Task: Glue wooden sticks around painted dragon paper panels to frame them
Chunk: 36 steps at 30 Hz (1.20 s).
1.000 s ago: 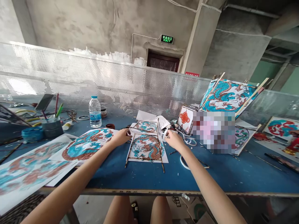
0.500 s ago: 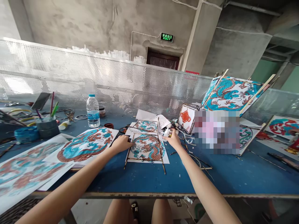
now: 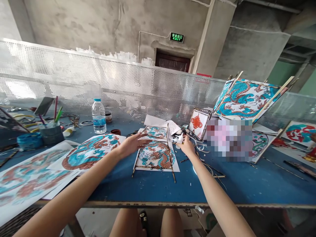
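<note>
Before me lies a dragon picture [image 3: 158, 156] on white paper, with thin dark sticks framing its edges and jutting past the near side. Behind it is a smaller framed dragon picture [image 3: 156, 132]. My left hand [image 3: 132, 144] is over the left side of the framing, fingers stretched out with nothing in them; whether they touch the paper I cannot tell. My right hand [image 3: 187, 146] grips a small white glue bottle [image 3: 179, 139] at the right of the pictures. Its fingers partly cover the bottle.
Painted dragon sheets [image 3: 91, 153] lie at left, near a water bottle [image 3: 99, 117] and a brush cup [image 3: 51, 133]. A lantern with a red knot [image 3: 197, 122] and a larger dragon lantern [image 3: 249, 98] stand at right. A perforated metal screen [image 3: 123, 89] runs behind the table.
My left hand has come off the left stick of the frame and spread its fingers, shifting slightly right and away from me. My right hand keeps the glue bottle nearly in place.
</note>
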Each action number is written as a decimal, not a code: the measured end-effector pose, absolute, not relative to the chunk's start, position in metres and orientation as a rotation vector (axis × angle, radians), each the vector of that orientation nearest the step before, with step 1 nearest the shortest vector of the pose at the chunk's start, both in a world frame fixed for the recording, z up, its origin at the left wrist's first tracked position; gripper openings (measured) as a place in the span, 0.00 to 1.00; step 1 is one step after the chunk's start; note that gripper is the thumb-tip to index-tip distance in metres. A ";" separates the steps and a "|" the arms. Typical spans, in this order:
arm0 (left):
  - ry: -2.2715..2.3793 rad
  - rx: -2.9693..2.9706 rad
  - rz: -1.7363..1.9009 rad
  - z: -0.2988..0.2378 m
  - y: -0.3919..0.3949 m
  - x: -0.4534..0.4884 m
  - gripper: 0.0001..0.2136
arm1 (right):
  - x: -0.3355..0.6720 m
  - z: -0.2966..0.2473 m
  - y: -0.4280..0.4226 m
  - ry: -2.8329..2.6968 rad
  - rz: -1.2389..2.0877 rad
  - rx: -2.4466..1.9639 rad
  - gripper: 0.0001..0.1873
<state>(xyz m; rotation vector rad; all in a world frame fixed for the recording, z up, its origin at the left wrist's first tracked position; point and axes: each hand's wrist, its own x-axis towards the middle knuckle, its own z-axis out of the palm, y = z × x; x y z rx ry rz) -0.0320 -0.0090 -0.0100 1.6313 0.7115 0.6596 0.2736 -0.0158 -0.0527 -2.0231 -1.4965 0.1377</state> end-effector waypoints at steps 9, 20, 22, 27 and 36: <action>0.125 1.081 0.557 -0.009 -0.014 -0.038 0.34 | 0.271 -0.049 -0.019 -1.516 0.054 -2.104 0.25; 0.168 1.062 0.566 -0.005 -0.021 -0.033 0.35 | 0.273 -0.051 -0.017 -1.543 0.021 -2.135 0.26; 0.156 1.063 0.562 -0.006 -0.021 -0.033 0.34 | 0.273 -0.051 -0.017 -1.544 0.018 -2.137 0.26; 0.192 1.080 0.581 -0.008 -0.017 -0.035 0.32 | 0.272 -0.051 -0.018 -1.555 0.018 -2.122 0.25; 0.220 1.058 0.643 -0.012 -0.016 -0.036 0.27 | 0.272 -0.052 -0.018 -1.557 0.028 -2.118 0.25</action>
